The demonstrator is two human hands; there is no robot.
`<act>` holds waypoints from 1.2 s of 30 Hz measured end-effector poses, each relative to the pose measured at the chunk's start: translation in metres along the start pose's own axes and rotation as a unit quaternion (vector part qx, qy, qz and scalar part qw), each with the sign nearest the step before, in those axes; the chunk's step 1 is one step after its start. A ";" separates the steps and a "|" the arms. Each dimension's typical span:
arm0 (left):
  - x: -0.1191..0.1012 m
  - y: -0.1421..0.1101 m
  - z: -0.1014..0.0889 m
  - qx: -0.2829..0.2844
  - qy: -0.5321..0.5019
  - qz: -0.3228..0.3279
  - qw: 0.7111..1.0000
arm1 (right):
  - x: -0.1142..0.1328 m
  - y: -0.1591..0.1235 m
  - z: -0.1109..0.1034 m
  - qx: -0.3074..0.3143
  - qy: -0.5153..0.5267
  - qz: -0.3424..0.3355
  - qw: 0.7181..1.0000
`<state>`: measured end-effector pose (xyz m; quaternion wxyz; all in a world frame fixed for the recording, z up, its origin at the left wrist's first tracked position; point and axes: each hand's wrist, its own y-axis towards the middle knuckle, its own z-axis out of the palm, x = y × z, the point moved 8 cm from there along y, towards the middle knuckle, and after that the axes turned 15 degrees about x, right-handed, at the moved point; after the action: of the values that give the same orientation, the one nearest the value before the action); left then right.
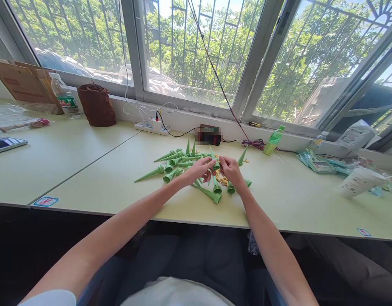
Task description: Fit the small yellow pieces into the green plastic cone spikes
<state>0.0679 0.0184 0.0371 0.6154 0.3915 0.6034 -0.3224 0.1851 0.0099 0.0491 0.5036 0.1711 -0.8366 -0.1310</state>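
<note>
My left hand (202, 168) is closed around a green plant watering spike (213, 154), its pointed end up. Close against it on the right is my right hand (230, 168), fingers pinched together; whatever they hold is hidden. Several loose green spikes (151, 173) lie left of and below the hands, some on their sides with hollow ends facing me. A few stand point up, such as the spike with a yellow piece at its side (242, 157). Under my hands is a pile of small yellow pieces (222, 180), partly covered.
Along the window sit a power strip (153, 127), a dark phone-like object (209, 135), cables and a green bottle (274, 140). To the left are a brown bag (96, 104), a water bottle (65, 95) and a phone (7, 145). Plastic packets (320, 161) and a white paper cup (358, 182) stand right.
</note>
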 end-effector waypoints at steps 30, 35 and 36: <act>-0.025 -0.010 -0.008 -0.156 0.412 0.131 0.888 | -0.014 0.003 0.005 0.019 0.000 0.061 0.998; -0.026 -0.012 -0.004 -0.124 0.445 0.172 0.870 | -0.014 0.002 0.009 0.042 0.024 0.074 0.996; -0.026 -0.013 -0.002 -0.113 0.455 0.184 0.864 | -0.013 0.002 0.010 0.050 0.028 0.072 0.996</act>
<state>0.0541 0.0123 0.0623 0.3603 0.5266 0.7657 0.0808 0.1813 0.0176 0.0352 0.5254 0.1390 -0.8380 -0.0480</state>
